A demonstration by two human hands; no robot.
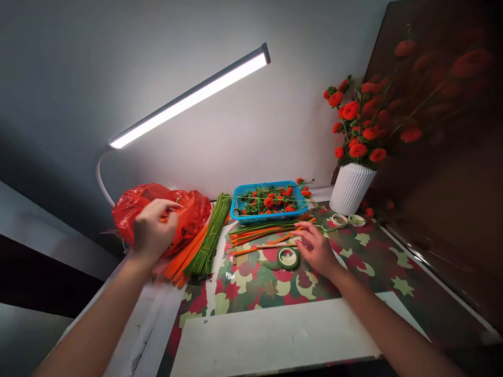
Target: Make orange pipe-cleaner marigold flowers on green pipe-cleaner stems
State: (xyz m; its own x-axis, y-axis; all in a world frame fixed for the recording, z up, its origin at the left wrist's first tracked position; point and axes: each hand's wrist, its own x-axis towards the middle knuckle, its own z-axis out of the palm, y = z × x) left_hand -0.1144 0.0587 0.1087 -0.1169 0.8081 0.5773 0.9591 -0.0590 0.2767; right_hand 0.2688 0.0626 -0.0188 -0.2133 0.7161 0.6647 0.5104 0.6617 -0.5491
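My left hand [155, 230] is raised in front of a red plastic bag [196, 207]. Its fingers are curled together, and a small orange bit shows by them; what they hold is too blurred to name. My right hand [316, 248] has its fingers apart and nothing in them, just right of a green tape roll [288, 258]. Orange and green stems [255, 233] lie beside its fingertips. Between the bag and a blue basket [236, 213] lie a bundle of green stems [208, 241] and a bundle of orange stems [184, 262]. Red flowers [269, 202] fill the basket.
A white ribbed vase [351, 188] with red flowers stands at the back right, two tape rolls [339, 220] near its base. A lit lamp [192, 99] hangs above. A white board [291, 332] lies along the front of the patterned table [401, 283].
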